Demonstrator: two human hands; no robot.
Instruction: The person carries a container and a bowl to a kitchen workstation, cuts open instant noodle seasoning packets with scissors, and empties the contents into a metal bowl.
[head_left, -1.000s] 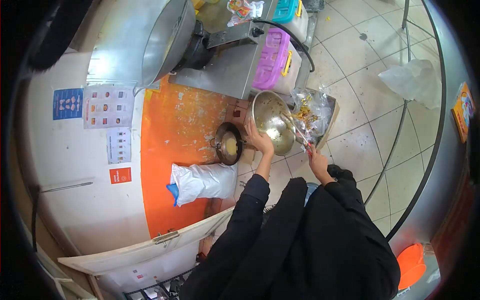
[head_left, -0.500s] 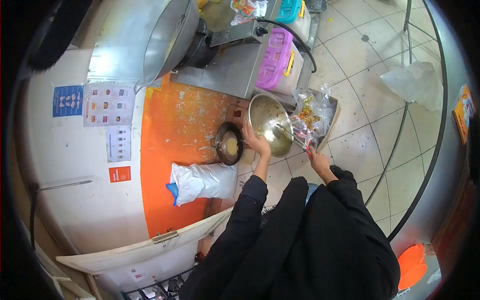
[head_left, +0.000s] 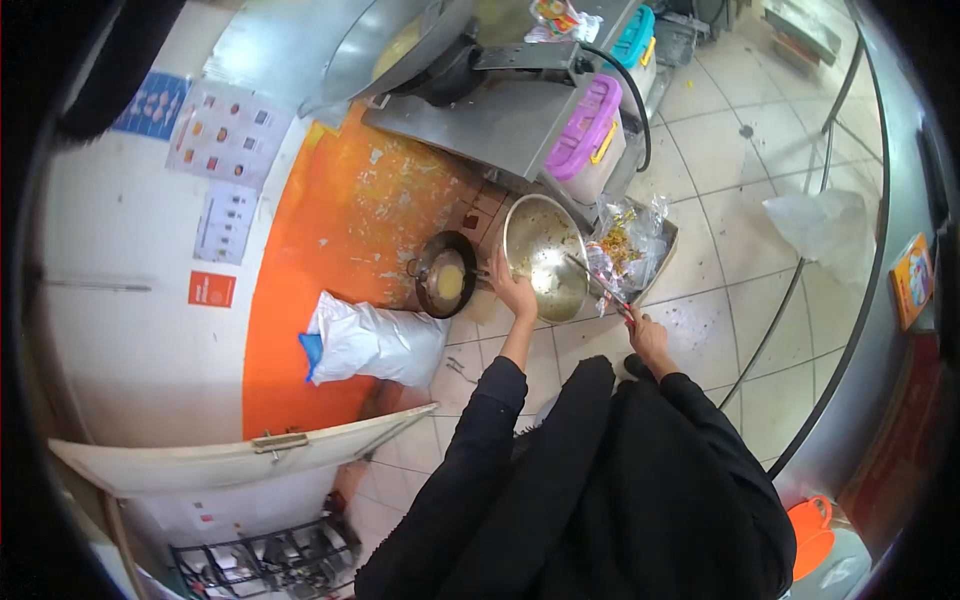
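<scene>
A large metal bowl with food residue on its inner wall is tilted over the floor. My left hand is closed on the bowl's near left rim. In my right hand is the red handle of a metal utensil, whose far end reaches the inside of the bowl at its right. Just beyond the bowl's right side lies a box lined with clear plastic, holding yellow-orange scraps. A dark pan with a pale yellowish content sits left of my left hand.
A white sack lies by the orange wall. Bins with purple and teal lids stand beside the metal counter. A hose crosses the tiled floor at the right, near a plastic bag. An open white door is at lower left.
The camera view has shifted and turned, so the counter and bins sit lower and further right. Both hands still hold the bowl and utensil.
</scene>
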